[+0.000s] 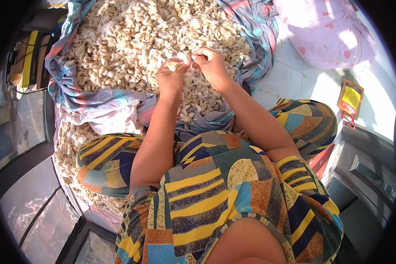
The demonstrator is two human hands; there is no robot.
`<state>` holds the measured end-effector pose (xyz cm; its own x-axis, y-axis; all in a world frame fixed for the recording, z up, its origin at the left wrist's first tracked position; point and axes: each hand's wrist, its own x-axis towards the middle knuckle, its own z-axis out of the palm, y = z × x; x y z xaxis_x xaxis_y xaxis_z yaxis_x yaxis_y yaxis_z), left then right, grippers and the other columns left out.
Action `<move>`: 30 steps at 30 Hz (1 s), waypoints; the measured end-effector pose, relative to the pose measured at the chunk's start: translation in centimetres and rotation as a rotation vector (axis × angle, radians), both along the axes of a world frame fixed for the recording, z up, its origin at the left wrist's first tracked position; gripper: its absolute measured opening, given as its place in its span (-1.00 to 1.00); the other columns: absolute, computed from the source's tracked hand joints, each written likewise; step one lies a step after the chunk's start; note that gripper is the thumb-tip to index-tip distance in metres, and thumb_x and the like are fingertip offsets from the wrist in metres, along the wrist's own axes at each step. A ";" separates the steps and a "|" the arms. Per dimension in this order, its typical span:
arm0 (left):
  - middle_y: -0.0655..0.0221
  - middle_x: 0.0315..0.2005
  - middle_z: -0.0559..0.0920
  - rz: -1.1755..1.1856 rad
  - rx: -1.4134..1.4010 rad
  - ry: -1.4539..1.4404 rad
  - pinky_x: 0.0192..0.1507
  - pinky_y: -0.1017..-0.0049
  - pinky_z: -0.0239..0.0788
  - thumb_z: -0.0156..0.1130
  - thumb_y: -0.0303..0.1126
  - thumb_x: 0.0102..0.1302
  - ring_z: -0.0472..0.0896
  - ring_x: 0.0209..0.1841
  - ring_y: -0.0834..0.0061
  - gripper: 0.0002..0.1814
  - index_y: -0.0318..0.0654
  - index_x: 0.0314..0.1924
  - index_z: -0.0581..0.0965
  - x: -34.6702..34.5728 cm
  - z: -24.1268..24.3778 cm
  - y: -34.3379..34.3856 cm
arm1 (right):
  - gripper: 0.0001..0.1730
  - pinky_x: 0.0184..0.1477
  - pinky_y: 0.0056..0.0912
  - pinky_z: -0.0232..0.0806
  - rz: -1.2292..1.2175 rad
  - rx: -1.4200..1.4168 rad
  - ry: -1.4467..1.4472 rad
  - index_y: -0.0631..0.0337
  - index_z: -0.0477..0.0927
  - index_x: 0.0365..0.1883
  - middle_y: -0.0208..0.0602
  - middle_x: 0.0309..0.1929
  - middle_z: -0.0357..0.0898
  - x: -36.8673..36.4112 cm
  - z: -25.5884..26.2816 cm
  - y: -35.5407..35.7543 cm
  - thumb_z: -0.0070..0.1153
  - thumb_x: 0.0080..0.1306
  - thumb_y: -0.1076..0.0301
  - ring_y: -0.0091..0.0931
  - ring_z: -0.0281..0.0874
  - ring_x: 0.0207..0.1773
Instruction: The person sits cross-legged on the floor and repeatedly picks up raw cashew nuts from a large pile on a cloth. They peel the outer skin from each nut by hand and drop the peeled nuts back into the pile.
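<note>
A big heap of off-white, fluffy fibre tufts (pixel 128 39), perhaps raw cotton or cocoons, lies on a plaid cloth (pixel 109 99) before me. Over its near part are both my hands. My left hand (pixel 172 74) has a small yellowish-white tuft (pixel 173 66) between its fingers. Close to its right, my right hand (pixel 212 66) has thumb and index finger pinched near a white wisp (pixel 184 56) by the left fingertips; whether it grips the wisp is too small to tell. The two hands are nearly touching.
More tufts (pixel 71 148) lie on a pink cloth at the left, beside my knee. A pink bag with hearts (pixel 330 39) stands at the upper right on the tiled floor (pixel 287 79). Nearby lies a brown and yellow packet (pixel 350 99). Boxes (pixel 31 59) and dark-framed glass panels flank me at left.
</note>
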<state>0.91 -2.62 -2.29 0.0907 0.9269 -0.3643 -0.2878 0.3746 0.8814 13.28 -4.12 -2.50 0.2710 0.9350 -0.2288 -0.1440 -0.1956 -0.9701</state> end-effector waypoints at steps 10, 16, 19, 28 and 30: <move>0.32 -0.37 0.67 -0.099 -0.043 0.018 -0.34 0.58 0.41 0.30 -0.56 0.23 0.60 -0.36 0.58 -0.82 -0.30 -0.17 0.53 0.4 1.0 -0.1 | -0.87 -0.41 -0.61 0.34 -0.005 -0.027 -0.131 0.32 0.57 -0.21 -0.43 -0.37 0.54 0.4 -0.1 -0.1 -0.03 0.39 0.52 -0.69 0.46 -0.40; 0.30 -0.35 0.67 -0.188 -0.038 0.119 -0.35 0.59 0.42 0.28 -0.50 0.26 0.60 -0.37 0.58 -0.84 -0.30 -0.17 0.52 0.2 2.0 0.1 | -0.82 -0.28 -0.59 0.30 0.048 0.098 0.169 0.30 0.55 -0.11 -0.47 -0.32 0.52 0.5 0.9 -0.2 -0.05 0.42 0.44 -0.69 0.41 -0.31; 0.30 -0.35 0.67 -0.267 0.008 0.069 -0.39 0.60 0.42 0.27 -0.49 0.27 0.61 -0.37 0.57 -0.84 -0.30 -0.16 0.51 0.3 1.9 0.1 | -0.84 -0.30 -0.61 0.26 0.094 0.100 0.088 0.29 0.55 -0.12 -0.48 -0.34 0.50 0.6 -0.2 0.0 -0.04 0.41 0.46 -0.68 0.38 -0.34; 0.33 -0.44 0.65 -0.061 -0.119 -0.164 -0.42 0.60 0.38 0.30 -0.52 0.24 0.58 -0.46 0.59 -0.88 -0.28 -0.24 0.54 0.0 1.8 0.6 | -0.96 -0.37 -0.63 0.31 -0.052 0.120 0.124 0.30 0.57 -0.28 -0.46 -0.42 0.53 -0.9 1.3 -0.3 0.10 0.32 0.52 -0.71 0.36 -0.45; 0.35 -0.44 0.64 -0.066 -0.106 -0.175 -0.43 0.60 0.37 0.30 -0.53 0.24 0.57 -0.47 0.59 -0.89 -0.27 -0.25 0.55 0.0 2.3 0.6 | -0.96 -0.37 -0.63 0.31 -0.045 0.136 0.099 0.30 0.57 -0.31 -0.45 -0.42 0.55 -0.9 1.2 -0.2 0.11 0.32 0.52 -0.72 0.37 -0.45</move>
<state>0.92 -2.04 -0.02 0.2209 0.8739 -0.4330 -0.4048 0.4861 0.7745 12.43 -4.34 -1.34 0.2954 0.9467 -0.1282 -0.2460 -0.0543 -0.9677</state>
